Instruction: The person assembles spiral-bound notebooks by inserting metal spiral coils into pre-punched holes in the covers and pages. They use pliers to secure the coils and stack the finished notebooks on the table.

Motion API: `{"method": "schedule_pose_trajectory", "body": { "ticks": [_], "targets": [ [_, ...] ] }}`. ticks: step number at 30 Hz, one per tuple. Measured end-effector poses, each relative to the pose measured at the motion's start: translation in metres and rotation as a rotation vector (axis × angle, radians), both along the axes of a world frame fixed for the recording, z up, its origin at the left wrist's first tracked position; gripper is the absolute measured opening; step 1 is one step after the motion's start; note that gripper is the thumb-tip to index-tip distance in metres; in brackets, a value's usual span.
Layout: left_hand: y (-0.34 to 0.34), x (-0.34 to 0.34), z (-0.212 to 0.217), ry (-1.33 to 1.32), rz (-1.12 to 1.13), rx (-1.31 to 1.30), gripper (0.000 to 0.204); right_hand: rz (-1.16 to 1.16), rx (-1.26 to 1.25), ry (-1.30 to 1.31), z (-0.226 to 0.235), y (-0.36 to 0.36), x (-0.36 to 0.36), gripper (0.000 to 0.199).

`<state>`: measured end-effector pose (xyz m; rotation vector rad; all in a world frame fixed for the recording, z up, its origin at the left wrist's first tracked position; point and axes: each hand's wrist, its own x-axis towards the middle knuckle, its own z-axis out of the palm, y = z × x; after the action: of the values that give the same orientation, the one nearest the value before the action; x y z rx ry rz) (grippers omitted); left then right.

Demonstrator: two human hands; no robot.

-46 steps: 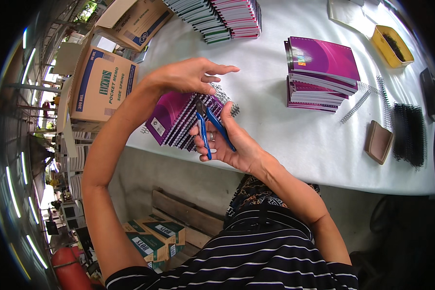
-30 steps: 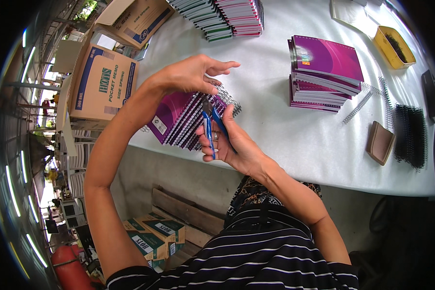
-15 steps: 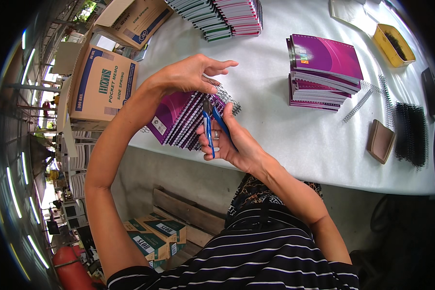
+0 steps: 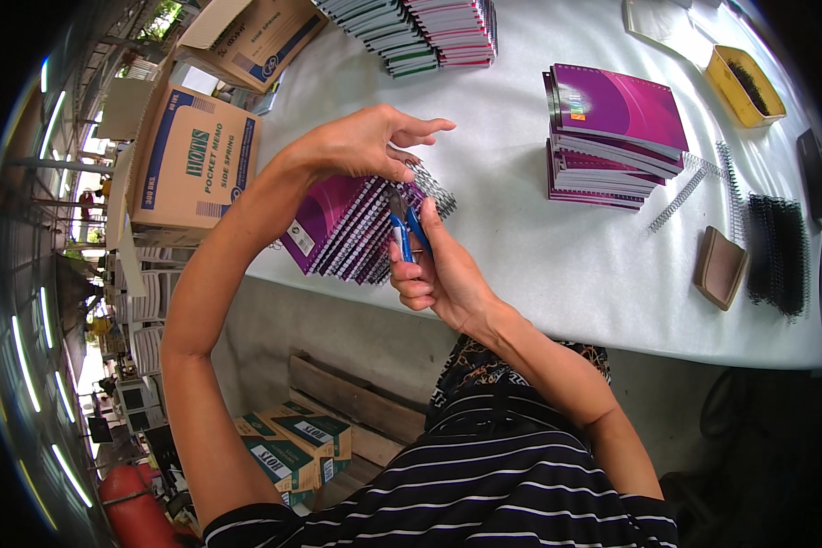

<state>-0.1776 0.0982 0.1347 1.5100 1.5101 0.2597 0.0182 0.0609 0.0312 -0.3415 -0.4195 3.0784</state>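
Observation:
My right hand (image 4: 447, 283) grips blue-handled pliers (image 4: 401, 233), their handles squeezed close together. The dark jaws point up at the spiral edges of a fanned stack of purple notebooks (image 4: 315, 219) near the table's front edge. Over the far end of that stack, my left hand (image 4: 361, 142) arches with thumb and forefinger pinched by the plier tips. Its other fingers stretch out to the right. What the pinch holds, if anything, is too small to make out. Loose coil ends (image 4: 438, 187) stick out from the stack's right side.
Another purple notebook stack (image 4: 616, 110) stands to the right, beside loose spiral coils (image 4: 680, 196). Farther right are a yellow tray (image 4: 744, 87), a brown block-like piece (image 4: 720, 268) and black coils (image 4: 776, 256). Cardboard boxes (image 4: 196, 164) flank the left; more notebooks (image 4: 416, 32) stand at the back.
The pliers' handles have closed from spread apart, and my right fingers have curled in around them. My left hand has shifted only slightly to the right.

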Motion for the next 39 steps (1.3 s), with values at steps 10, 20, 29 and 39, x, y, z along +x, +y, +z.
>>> {"method": "schedule_pose_trajectory", "body": {
  "ticks": [10,20,29,39],
  "targets": [
    [0.000,-0.001,-0.001,0.026,0.018,0.007,0.068,-0.080,0.129,-0.023,-0.001,-0.003,-0.002,0.078],
    [0.005,0.002,-0.006,0.109,-0.004,-0.035,0.076,-0.047,0.161,0.011,-0.011,-0.004,0.001,0.078],
    [0.007,0.001,-0.005,0.093,-0.010,-0.081,0.074,-0.082,0.135,-0.015,-0.010,0.003,0.001,0.080],
    [0.019,0.008,-0.018,0.126,-0.136,-0.139,0.072,0.075,-0.248,0.336,-0.049,0.014,0.000,0.074]
  ]
}}
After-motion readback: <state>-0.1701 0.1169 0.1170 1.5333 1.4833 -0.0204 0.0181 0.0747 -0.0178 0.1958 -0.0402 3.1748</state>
